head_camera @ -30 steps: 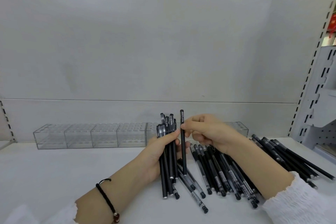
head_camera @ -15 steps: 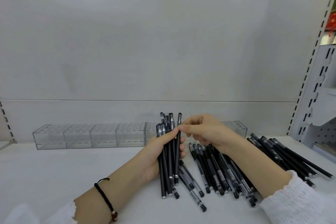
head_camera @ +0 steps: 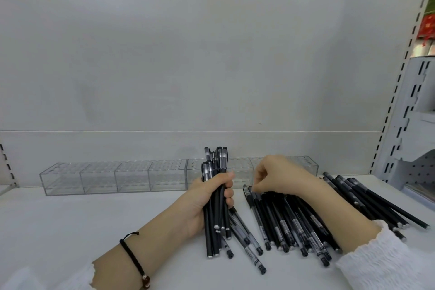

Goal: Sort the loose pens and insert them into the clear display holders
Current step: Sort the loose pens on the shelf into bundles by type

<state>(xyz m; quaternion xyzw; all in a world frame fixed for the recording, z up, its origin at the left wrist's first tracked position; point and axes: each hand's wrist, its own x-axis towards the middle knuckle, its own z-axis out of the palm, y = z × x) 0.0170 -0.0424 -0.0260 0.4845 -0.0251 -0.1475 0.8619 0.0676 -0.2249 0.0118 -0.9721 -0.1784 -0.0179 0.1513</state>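
Lower centre and right of the frame, many loose pens [head_camera: 289, 226] lie piled on the shelf [head_camera: 70, 231]. The left hand [head_camera: 207, 198] grips an upright bundle of pens [head_camera: 217, 165]. The right hand [head_camera: 280, 176], fingers curled, hovers at the pile's far ends; I cannot tell whether it pinches one. Beyond, the clear display holders [head_camera: 98, 179] look empty: sorting seems underway, inserting not begun.

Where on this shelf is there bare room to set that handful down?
Bare shelf lies left of the left hand, before the clear holders. Right of the held bundle it is crowded: loose pens under the right hand, more pens beyond.
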